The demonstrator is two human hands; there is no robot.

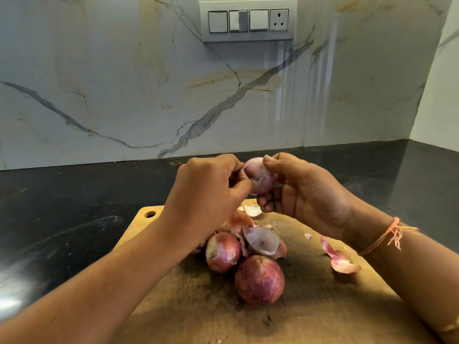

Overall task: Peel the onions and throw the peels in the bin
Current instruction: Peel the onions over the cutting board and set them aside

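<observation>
Your right hand [303, 192] cups the held onion [260, 176] above the far end of the cutting board [323, 306], thumb over the top and fingers curled underneath. Your left hand [211, 192] is closed in a pinch on a flap of skin [257, 182] at the onion's left side.

The onion looks mostly bare, pale purple and glossy, so expect it to be slick. Keep it seated in the palm rather than on the fingertips. It is firm and light and will take a solid squeeze without bruising.

The skin is the opposite: thin, papery and quick to tear. Pinch it close to where it joins the bulb and pull along the curve toward the root or tip, not straight outward, or it will likely come away in scraps.

Below your hands, a partly peeled onion [222, 252] and an unpeeled onion [259, 283] sit touching each other near the middle of the board. A pile of peels [260, 240] lies just behind them, and a loose peel [340, 259] lies well to the right, near your wrist. The peels weigh almost nothing and curl, so gather them in a cupped hand rather than one by one.

The board rests on the dark desk [62, 207]. No bin is in view, so I cannot tell you where it stands.
</observation>
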